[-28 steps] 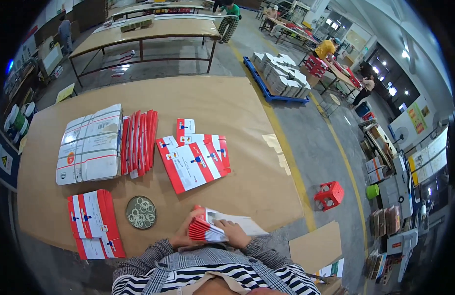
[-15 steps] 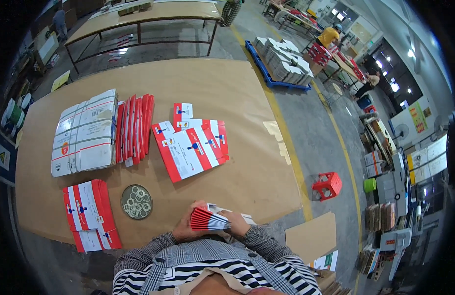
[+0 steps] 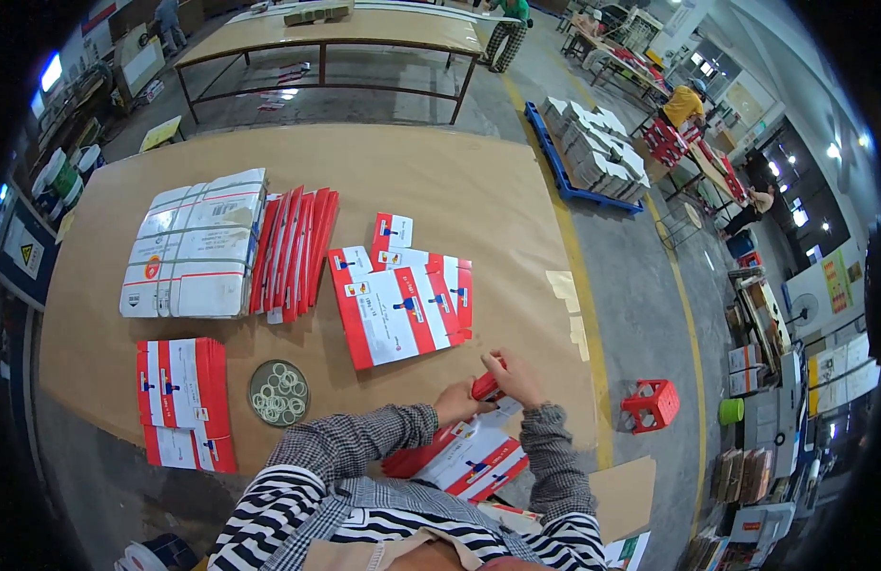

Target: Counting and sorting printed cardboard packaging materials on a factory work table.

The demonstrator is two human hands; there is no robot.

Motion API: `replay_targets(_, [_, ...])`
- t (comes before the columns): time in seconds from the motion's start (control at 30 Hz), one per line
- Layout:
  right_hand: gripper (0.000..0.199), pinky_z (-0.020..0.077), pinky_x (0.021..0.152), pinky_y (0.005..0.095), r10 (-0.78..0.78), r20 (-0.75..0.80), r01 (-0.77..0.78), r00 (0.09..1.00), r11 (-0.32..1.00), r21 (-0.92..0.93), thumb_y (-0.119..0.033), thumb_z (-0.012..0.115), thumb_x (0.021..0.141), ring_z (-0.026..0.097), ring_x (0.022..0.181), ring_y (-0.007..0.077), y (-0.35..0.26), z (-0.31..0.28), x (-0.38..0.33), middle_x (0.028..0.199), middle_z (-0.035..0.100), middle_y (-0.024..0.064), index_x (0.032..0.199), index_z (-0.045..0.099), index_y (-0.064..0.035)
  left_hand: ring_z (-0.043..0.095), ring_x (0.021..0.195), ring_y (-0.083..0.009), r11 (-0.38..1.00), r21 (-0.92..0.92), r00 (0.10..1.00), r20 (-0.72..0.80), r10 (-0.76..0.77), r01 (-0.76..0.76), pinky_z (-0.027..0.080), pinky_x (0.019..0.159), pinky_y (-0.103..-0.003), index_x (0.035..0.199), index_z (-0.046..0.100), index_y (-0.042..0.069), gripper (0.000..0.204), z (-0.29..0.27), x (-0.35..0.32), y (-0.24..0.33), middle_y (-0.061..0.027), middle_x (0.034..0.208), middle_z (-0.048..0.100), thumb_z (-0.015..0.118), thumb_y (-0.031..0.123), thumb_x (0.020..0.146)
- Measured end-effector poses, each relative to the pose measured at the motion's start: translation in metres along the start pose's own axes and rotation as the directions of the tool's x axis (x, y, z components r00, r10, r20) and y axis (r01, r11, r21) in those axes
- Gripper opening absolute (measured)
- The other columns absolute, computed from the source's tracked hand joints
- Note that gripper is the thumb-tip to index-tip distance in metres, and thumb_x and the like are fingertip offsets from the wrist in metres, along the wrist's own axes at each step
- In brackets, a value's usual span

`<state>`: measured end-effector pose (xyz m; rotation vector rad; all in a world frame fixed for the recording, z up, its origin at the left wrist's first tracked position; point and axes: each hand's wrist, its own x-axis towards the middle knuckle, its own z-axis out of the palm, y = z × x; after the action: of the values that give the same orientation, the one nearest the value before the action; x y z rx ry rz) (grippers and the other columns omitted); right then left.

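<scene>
A stack of flat red-and-white printed cartons (image 3: 469,459) is between my body and the table's near edge, printed faces showing. My left hand (image 3: 456,403) is closed on the upper left part of this stack. My right hand (image 3: 518,380) is just beyond it to the right, fingers closed at the stack's red far end (image 3: 487,385). The two hands are close together, and the right one partly hides that end. Just ahead of them, several similar red-and-white cartons (image 3: 388,319) lie overlapping on the brown-covered table (image 3: 340,381).
A round dish of pale rubber bands (image 3: 279,392) sits to the left, beside another carton pile (image 3: 183,404). Behind these are a strapped white bundle (image 3: 197,247) and upright red cartons (image 3: 293,252). A red stool (image 3: 651,406) stands on the floor to the right.
My hands have moved right and forward with the cartons. The stack was edge-on and fanned; now its printed faces show. The head view has also shifted, moving the table's contents rightward in it.
</scene>
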<state>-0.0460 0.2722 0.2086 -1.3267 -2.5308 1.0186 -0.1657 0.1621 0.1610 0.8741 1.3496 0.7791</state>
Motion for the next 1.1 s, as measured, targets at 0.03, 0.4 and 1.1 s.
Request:
replay_targets(0.03, [0.039, 0.0512, 0.080, 0.0412, 0.086, 0.029, -0.086, 0.996, 0.996, 0.003, -0.034, 0.059, 0.088, 0.066, 0.089, 0.0338, 0.011, 0.020, 0.019, 0.096, 0.068, 0.0203, 0.111, 0.062, -0.0027, 0.068, 0.083, -0.0271, 0.998, 0.057, 0.996, -0.085, 0.017, -0.012, 0.052, 0.078, -0.038, 0.114, 0.059, 0.002, 0.059, 0.001, 0.022, -0.026, -0.0164, 0.092, 0.069, 0.080, 0.037, 0.071])
replay_targets(0.4, [0.035, 0.0504, 0.077, 0.0530, 0.377, -0.139, -0.395, 0.916, 0.910, -0.129, -0.035, 0.048, 0.092, 0.063, 0.087, 0.0453, 0.142, 0.172, 0.086, 0.093, 0.067, 0.0245, 0.092, 0.069, -0.0062, 0.050, 0.109, -0.0363, 0.827, 0.387, 0.710, -0.704, -0.021, 0.408, 0.038, 0.094, -0.051, 0.110, 0.055, 0.002, 0.046, 0.061, 0.099, -0.103, -0.0184, 0.110, 0.054, 0.055, 0.042, 0.088])
replay_targets(1.1, [0.022, 0.0493, 0.063, 0.0519, 0.401, -0.443, -0.493, 0.802, 0.863, -0.110, -0.031, 0.051, 0.092, 0.065, 0.067, 0.0398, 0.130, 0.173, 0.082, 0.072, 0.067, 0.0177, 0.098, 0.060, -0.0118, 0.049, 0.107, -0.0343, 0.761, 0.620, 0.837, -0.507, 0.205, 0.189, 0.039, 0.090, -0.049, 0.125, 0.047, 0.001, 0.051, 0.047, 0.068, -0.135, -0.0169, 0.113, 0.052, 0.055, 0.037, 0.090])
